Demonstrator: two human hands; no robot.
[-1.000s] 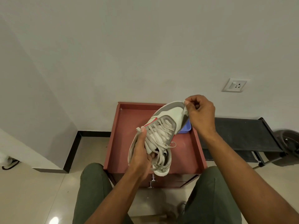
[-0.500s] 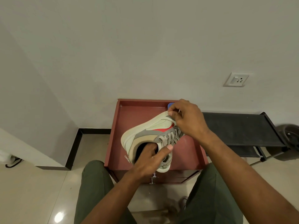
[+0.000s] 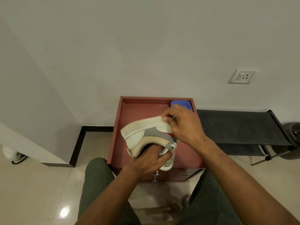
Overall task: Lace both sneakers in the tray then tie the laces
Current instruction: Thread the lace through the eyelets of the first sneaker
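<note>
Red-brown tray (image 3: 116,143) at centre frame, set against a plain pale wall (image 3: 146,46), a metal latch (image 3: 155,175) on its near face; blue box (image 3: 181,104) in the tray's 1 o'clock corner, partly hidden behind the right hand. Sneaker (image 3: 142,135) held above the tray, tipped on its side, sole edge turned up toward 11 o'clock, grey and red side panel facing the camera, heel at 9 o'clock; second sneaker (image 3: 168,164) partly seen below it at the tray's near edge, 6 o'clock. Left hand (image 3: 149,161) under the held sneaker, fingers pushed into the opening, curled and gripping it from inside. Right hand (image 3: 185,125) over the toe end at 2 o'clock, fingers curled, pinching at the sole edge and upper; whether a lace sits in that pinch cannot be told. White laces (image 3: 171,146) showing between the two hands. Black rack (image 3: 240,127) at 3 o'clock, just beside the tray; wall socket (image 3: 241,76) above it at 2 o'clock. Glossy beige floor tiles (image 3: 32,192) with a light glare at 7 o'clock; black skirting (image 3: 76,146) at 9 o'clock along a wall corner. Knees in green trousers (image 3: 95,184) at 6 o'clock, either side of the tray.
</note>
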